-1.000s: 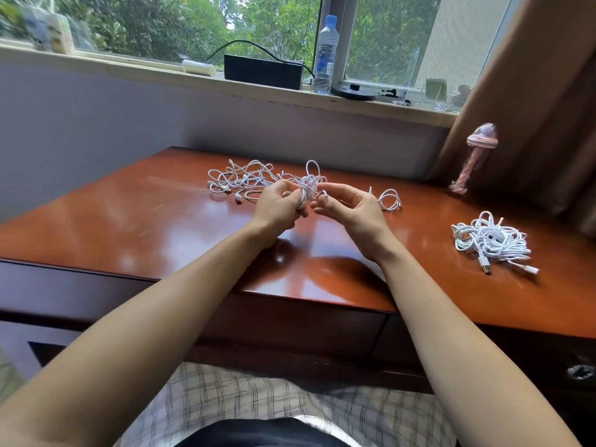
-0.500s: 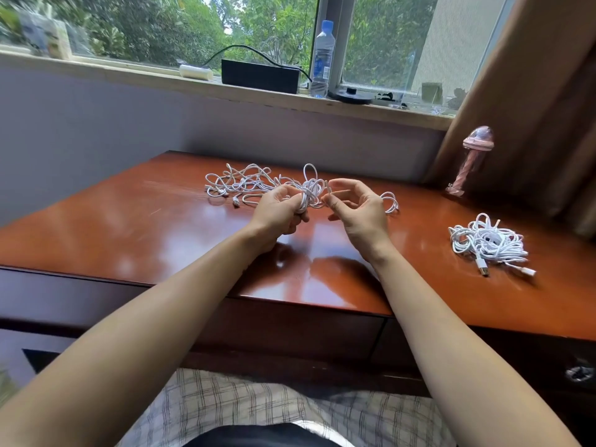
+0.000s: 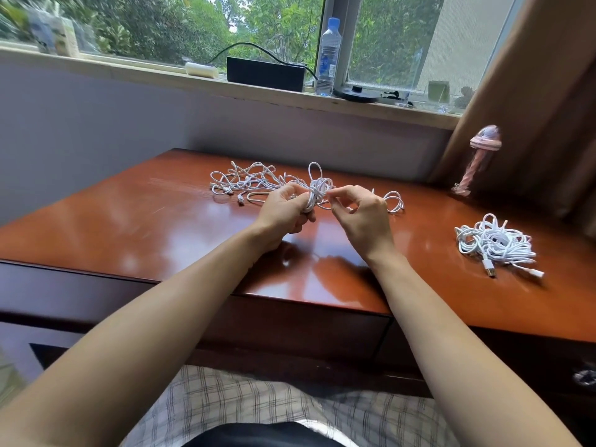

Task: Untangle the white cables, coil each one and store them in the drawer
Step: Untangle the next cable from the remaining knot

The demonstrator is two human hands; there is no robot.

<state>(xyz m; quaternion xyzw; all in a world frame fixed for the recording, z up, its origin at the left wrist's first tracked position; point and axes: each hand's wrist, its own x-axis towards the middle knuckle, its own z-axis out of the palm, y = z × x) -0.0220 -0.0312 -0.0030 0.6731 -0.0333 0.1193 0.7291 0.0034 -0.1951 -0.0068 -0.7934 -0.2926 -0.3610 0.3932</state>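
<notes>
L hand [image 3: 283,209] is over the desk [image 3: 129,227], fingers curled tight round a small coil [image 3: 317,190] of white cable, w/ one loop standing up above the knuckles. R hand [image 3: 366,221] is just beside it. Its thumb & forefinger are pinched together on a strand [image 3: 324,206] coming out of that coil. The other R fingers are bent; can't tell if they hold anything. Both hands sit approx mid-desk, toward the back.

Behind & left of the L hand, the tangle [image 3: 245,182] of white cables lies spread on the desk top, w/ a few plugs at its near edge. Strands run from it into the coil. A loose loop [image 3: 394,201] lies flat just right of the R hand. Well apart, at the desk's right side, a bundled pile [image 3: 495,243] of white cable rests w/ two plug ends poking toward the front.

The drawer front [image 3: 306,327] under the desk edge is closed. A metal knob [image 3: 585,377] shows far right, lower down.

On the sill stand a water bottle [image 3: 329,56] & a black box [image 3: 266,72] w/ a black lead. A pink-topped item [image 3: 480,159] stands by the brown curtain [image 3: 532,91].
</notes>
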